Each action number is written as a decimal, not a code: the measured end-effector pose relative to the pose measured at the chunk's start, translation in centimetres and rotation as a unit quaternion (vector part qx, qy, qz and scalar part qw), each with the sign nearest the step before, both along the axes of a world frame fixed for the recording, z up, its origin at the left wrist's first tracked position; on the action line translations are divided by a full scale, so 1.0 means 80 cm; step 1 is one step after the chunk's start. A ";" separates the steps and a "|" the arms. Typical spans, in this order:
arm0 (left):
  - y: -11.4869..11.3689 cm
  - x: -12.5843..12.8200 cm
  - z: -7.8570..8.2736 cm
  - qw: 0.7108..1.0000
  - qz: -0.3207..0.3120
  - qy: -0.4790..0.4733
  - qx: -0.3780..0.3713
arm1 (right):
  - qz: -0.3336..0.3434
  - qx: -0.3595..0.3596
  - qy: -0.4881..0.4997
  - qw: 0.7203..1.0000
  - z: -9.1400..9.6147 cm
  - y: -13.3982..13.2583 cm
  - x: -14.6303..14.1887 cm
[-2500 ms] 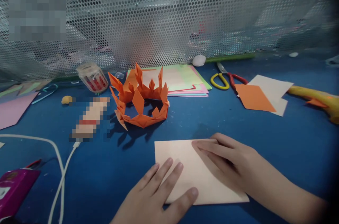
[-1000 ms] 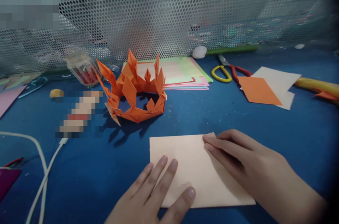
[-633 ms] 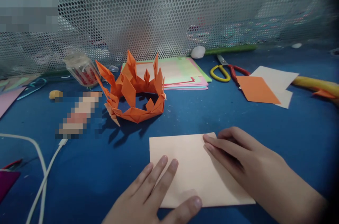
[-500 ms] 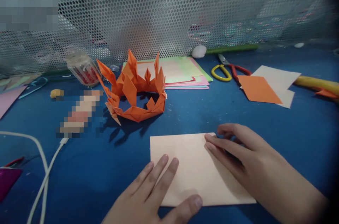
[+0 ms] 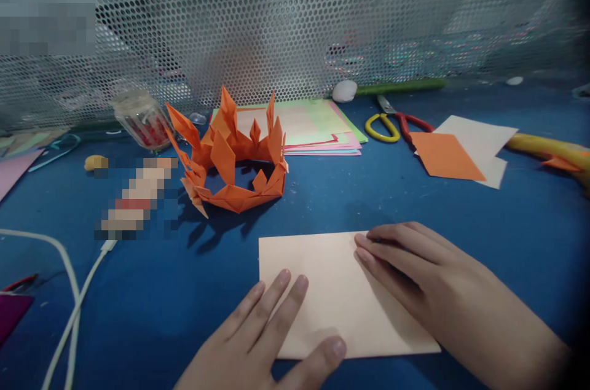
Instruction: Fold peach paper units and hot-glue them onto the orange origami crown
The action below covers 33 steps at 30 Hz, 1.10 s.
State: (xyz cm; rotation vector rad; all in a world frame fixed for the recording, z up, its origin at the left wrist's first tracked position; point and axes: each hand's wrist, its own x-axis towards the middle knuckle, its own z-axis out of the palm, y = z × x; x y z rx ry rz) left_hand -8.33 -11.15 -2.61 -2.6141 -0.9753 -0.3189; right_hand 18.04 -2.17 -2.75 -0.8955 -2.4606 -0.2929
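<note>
Right fingers (image 5: 391, 250), bunched, grip unclear, now cover the far-right corner of peach paper (image 5: 338, 299), exposed earlier; left fingers (image 5: 289, 307) lie spread upon it

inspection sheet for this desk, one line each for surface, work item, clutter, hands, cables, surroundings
Surface: matte blue tabletop, small pale specks showing
Work item: pale peach flat paper sheet, lying flat, under both hands
Clutter: orange folded-paper crown; stack of multicoloured paper sheets behind it; clear jar with red contents; scissors with yellow and red handles; orange flat paper piece overlapping white paper
Hands: left hand spread on the sheet's near left; right hand with fingertips at its far edge
Cables: thin white cable, two lengths crossing at left; one end meets a pixelated object
Surroundings: silvery perforated panel behind the tabletop
</note>
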 end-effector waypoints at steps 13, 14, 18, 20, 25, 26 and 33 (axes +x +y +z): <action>-0.001 -0.005 0.013 1.000 -0.018 0.024 0.004 | 0.134 -0.051 -0.036 0.989 0.010 0.011 0.005; -0.001 -0.007 0.017 0.999 -0.028 0.034 0.002 | 0.137 -0.048 -0.046 0.988 0.014 0.012 0.002; -0.003 -0.012 0.033 0.999 -0.047 0.026 -0.010 | 0.138 -0.042 -0.040 0.989 0.026 0.012 -0.006; -0.006 -0.011 0.036 0.999 -0.021 -0.027 -0.009 | 0.137 -0.059 -0.037 0.988 0.028 0.012 -0.007; -0.012 -0.005 0.035 0.994 0.007 -0.106 -0.004 | 0.142 -0.087 -0.047 0.985 0.020 0.011 0.002; -0.012 -0.005 0.035 0.995 0.004 -0.102 -0.007 | 0.143 -0.090 -0.049 0.984 0.019 0.011 0.004; 0.001 0.003 0.043 0.996 -0.061 -0.010 -0.065 | 0.292 -0.043 -0.093 0.951 0.033 0.032 0.005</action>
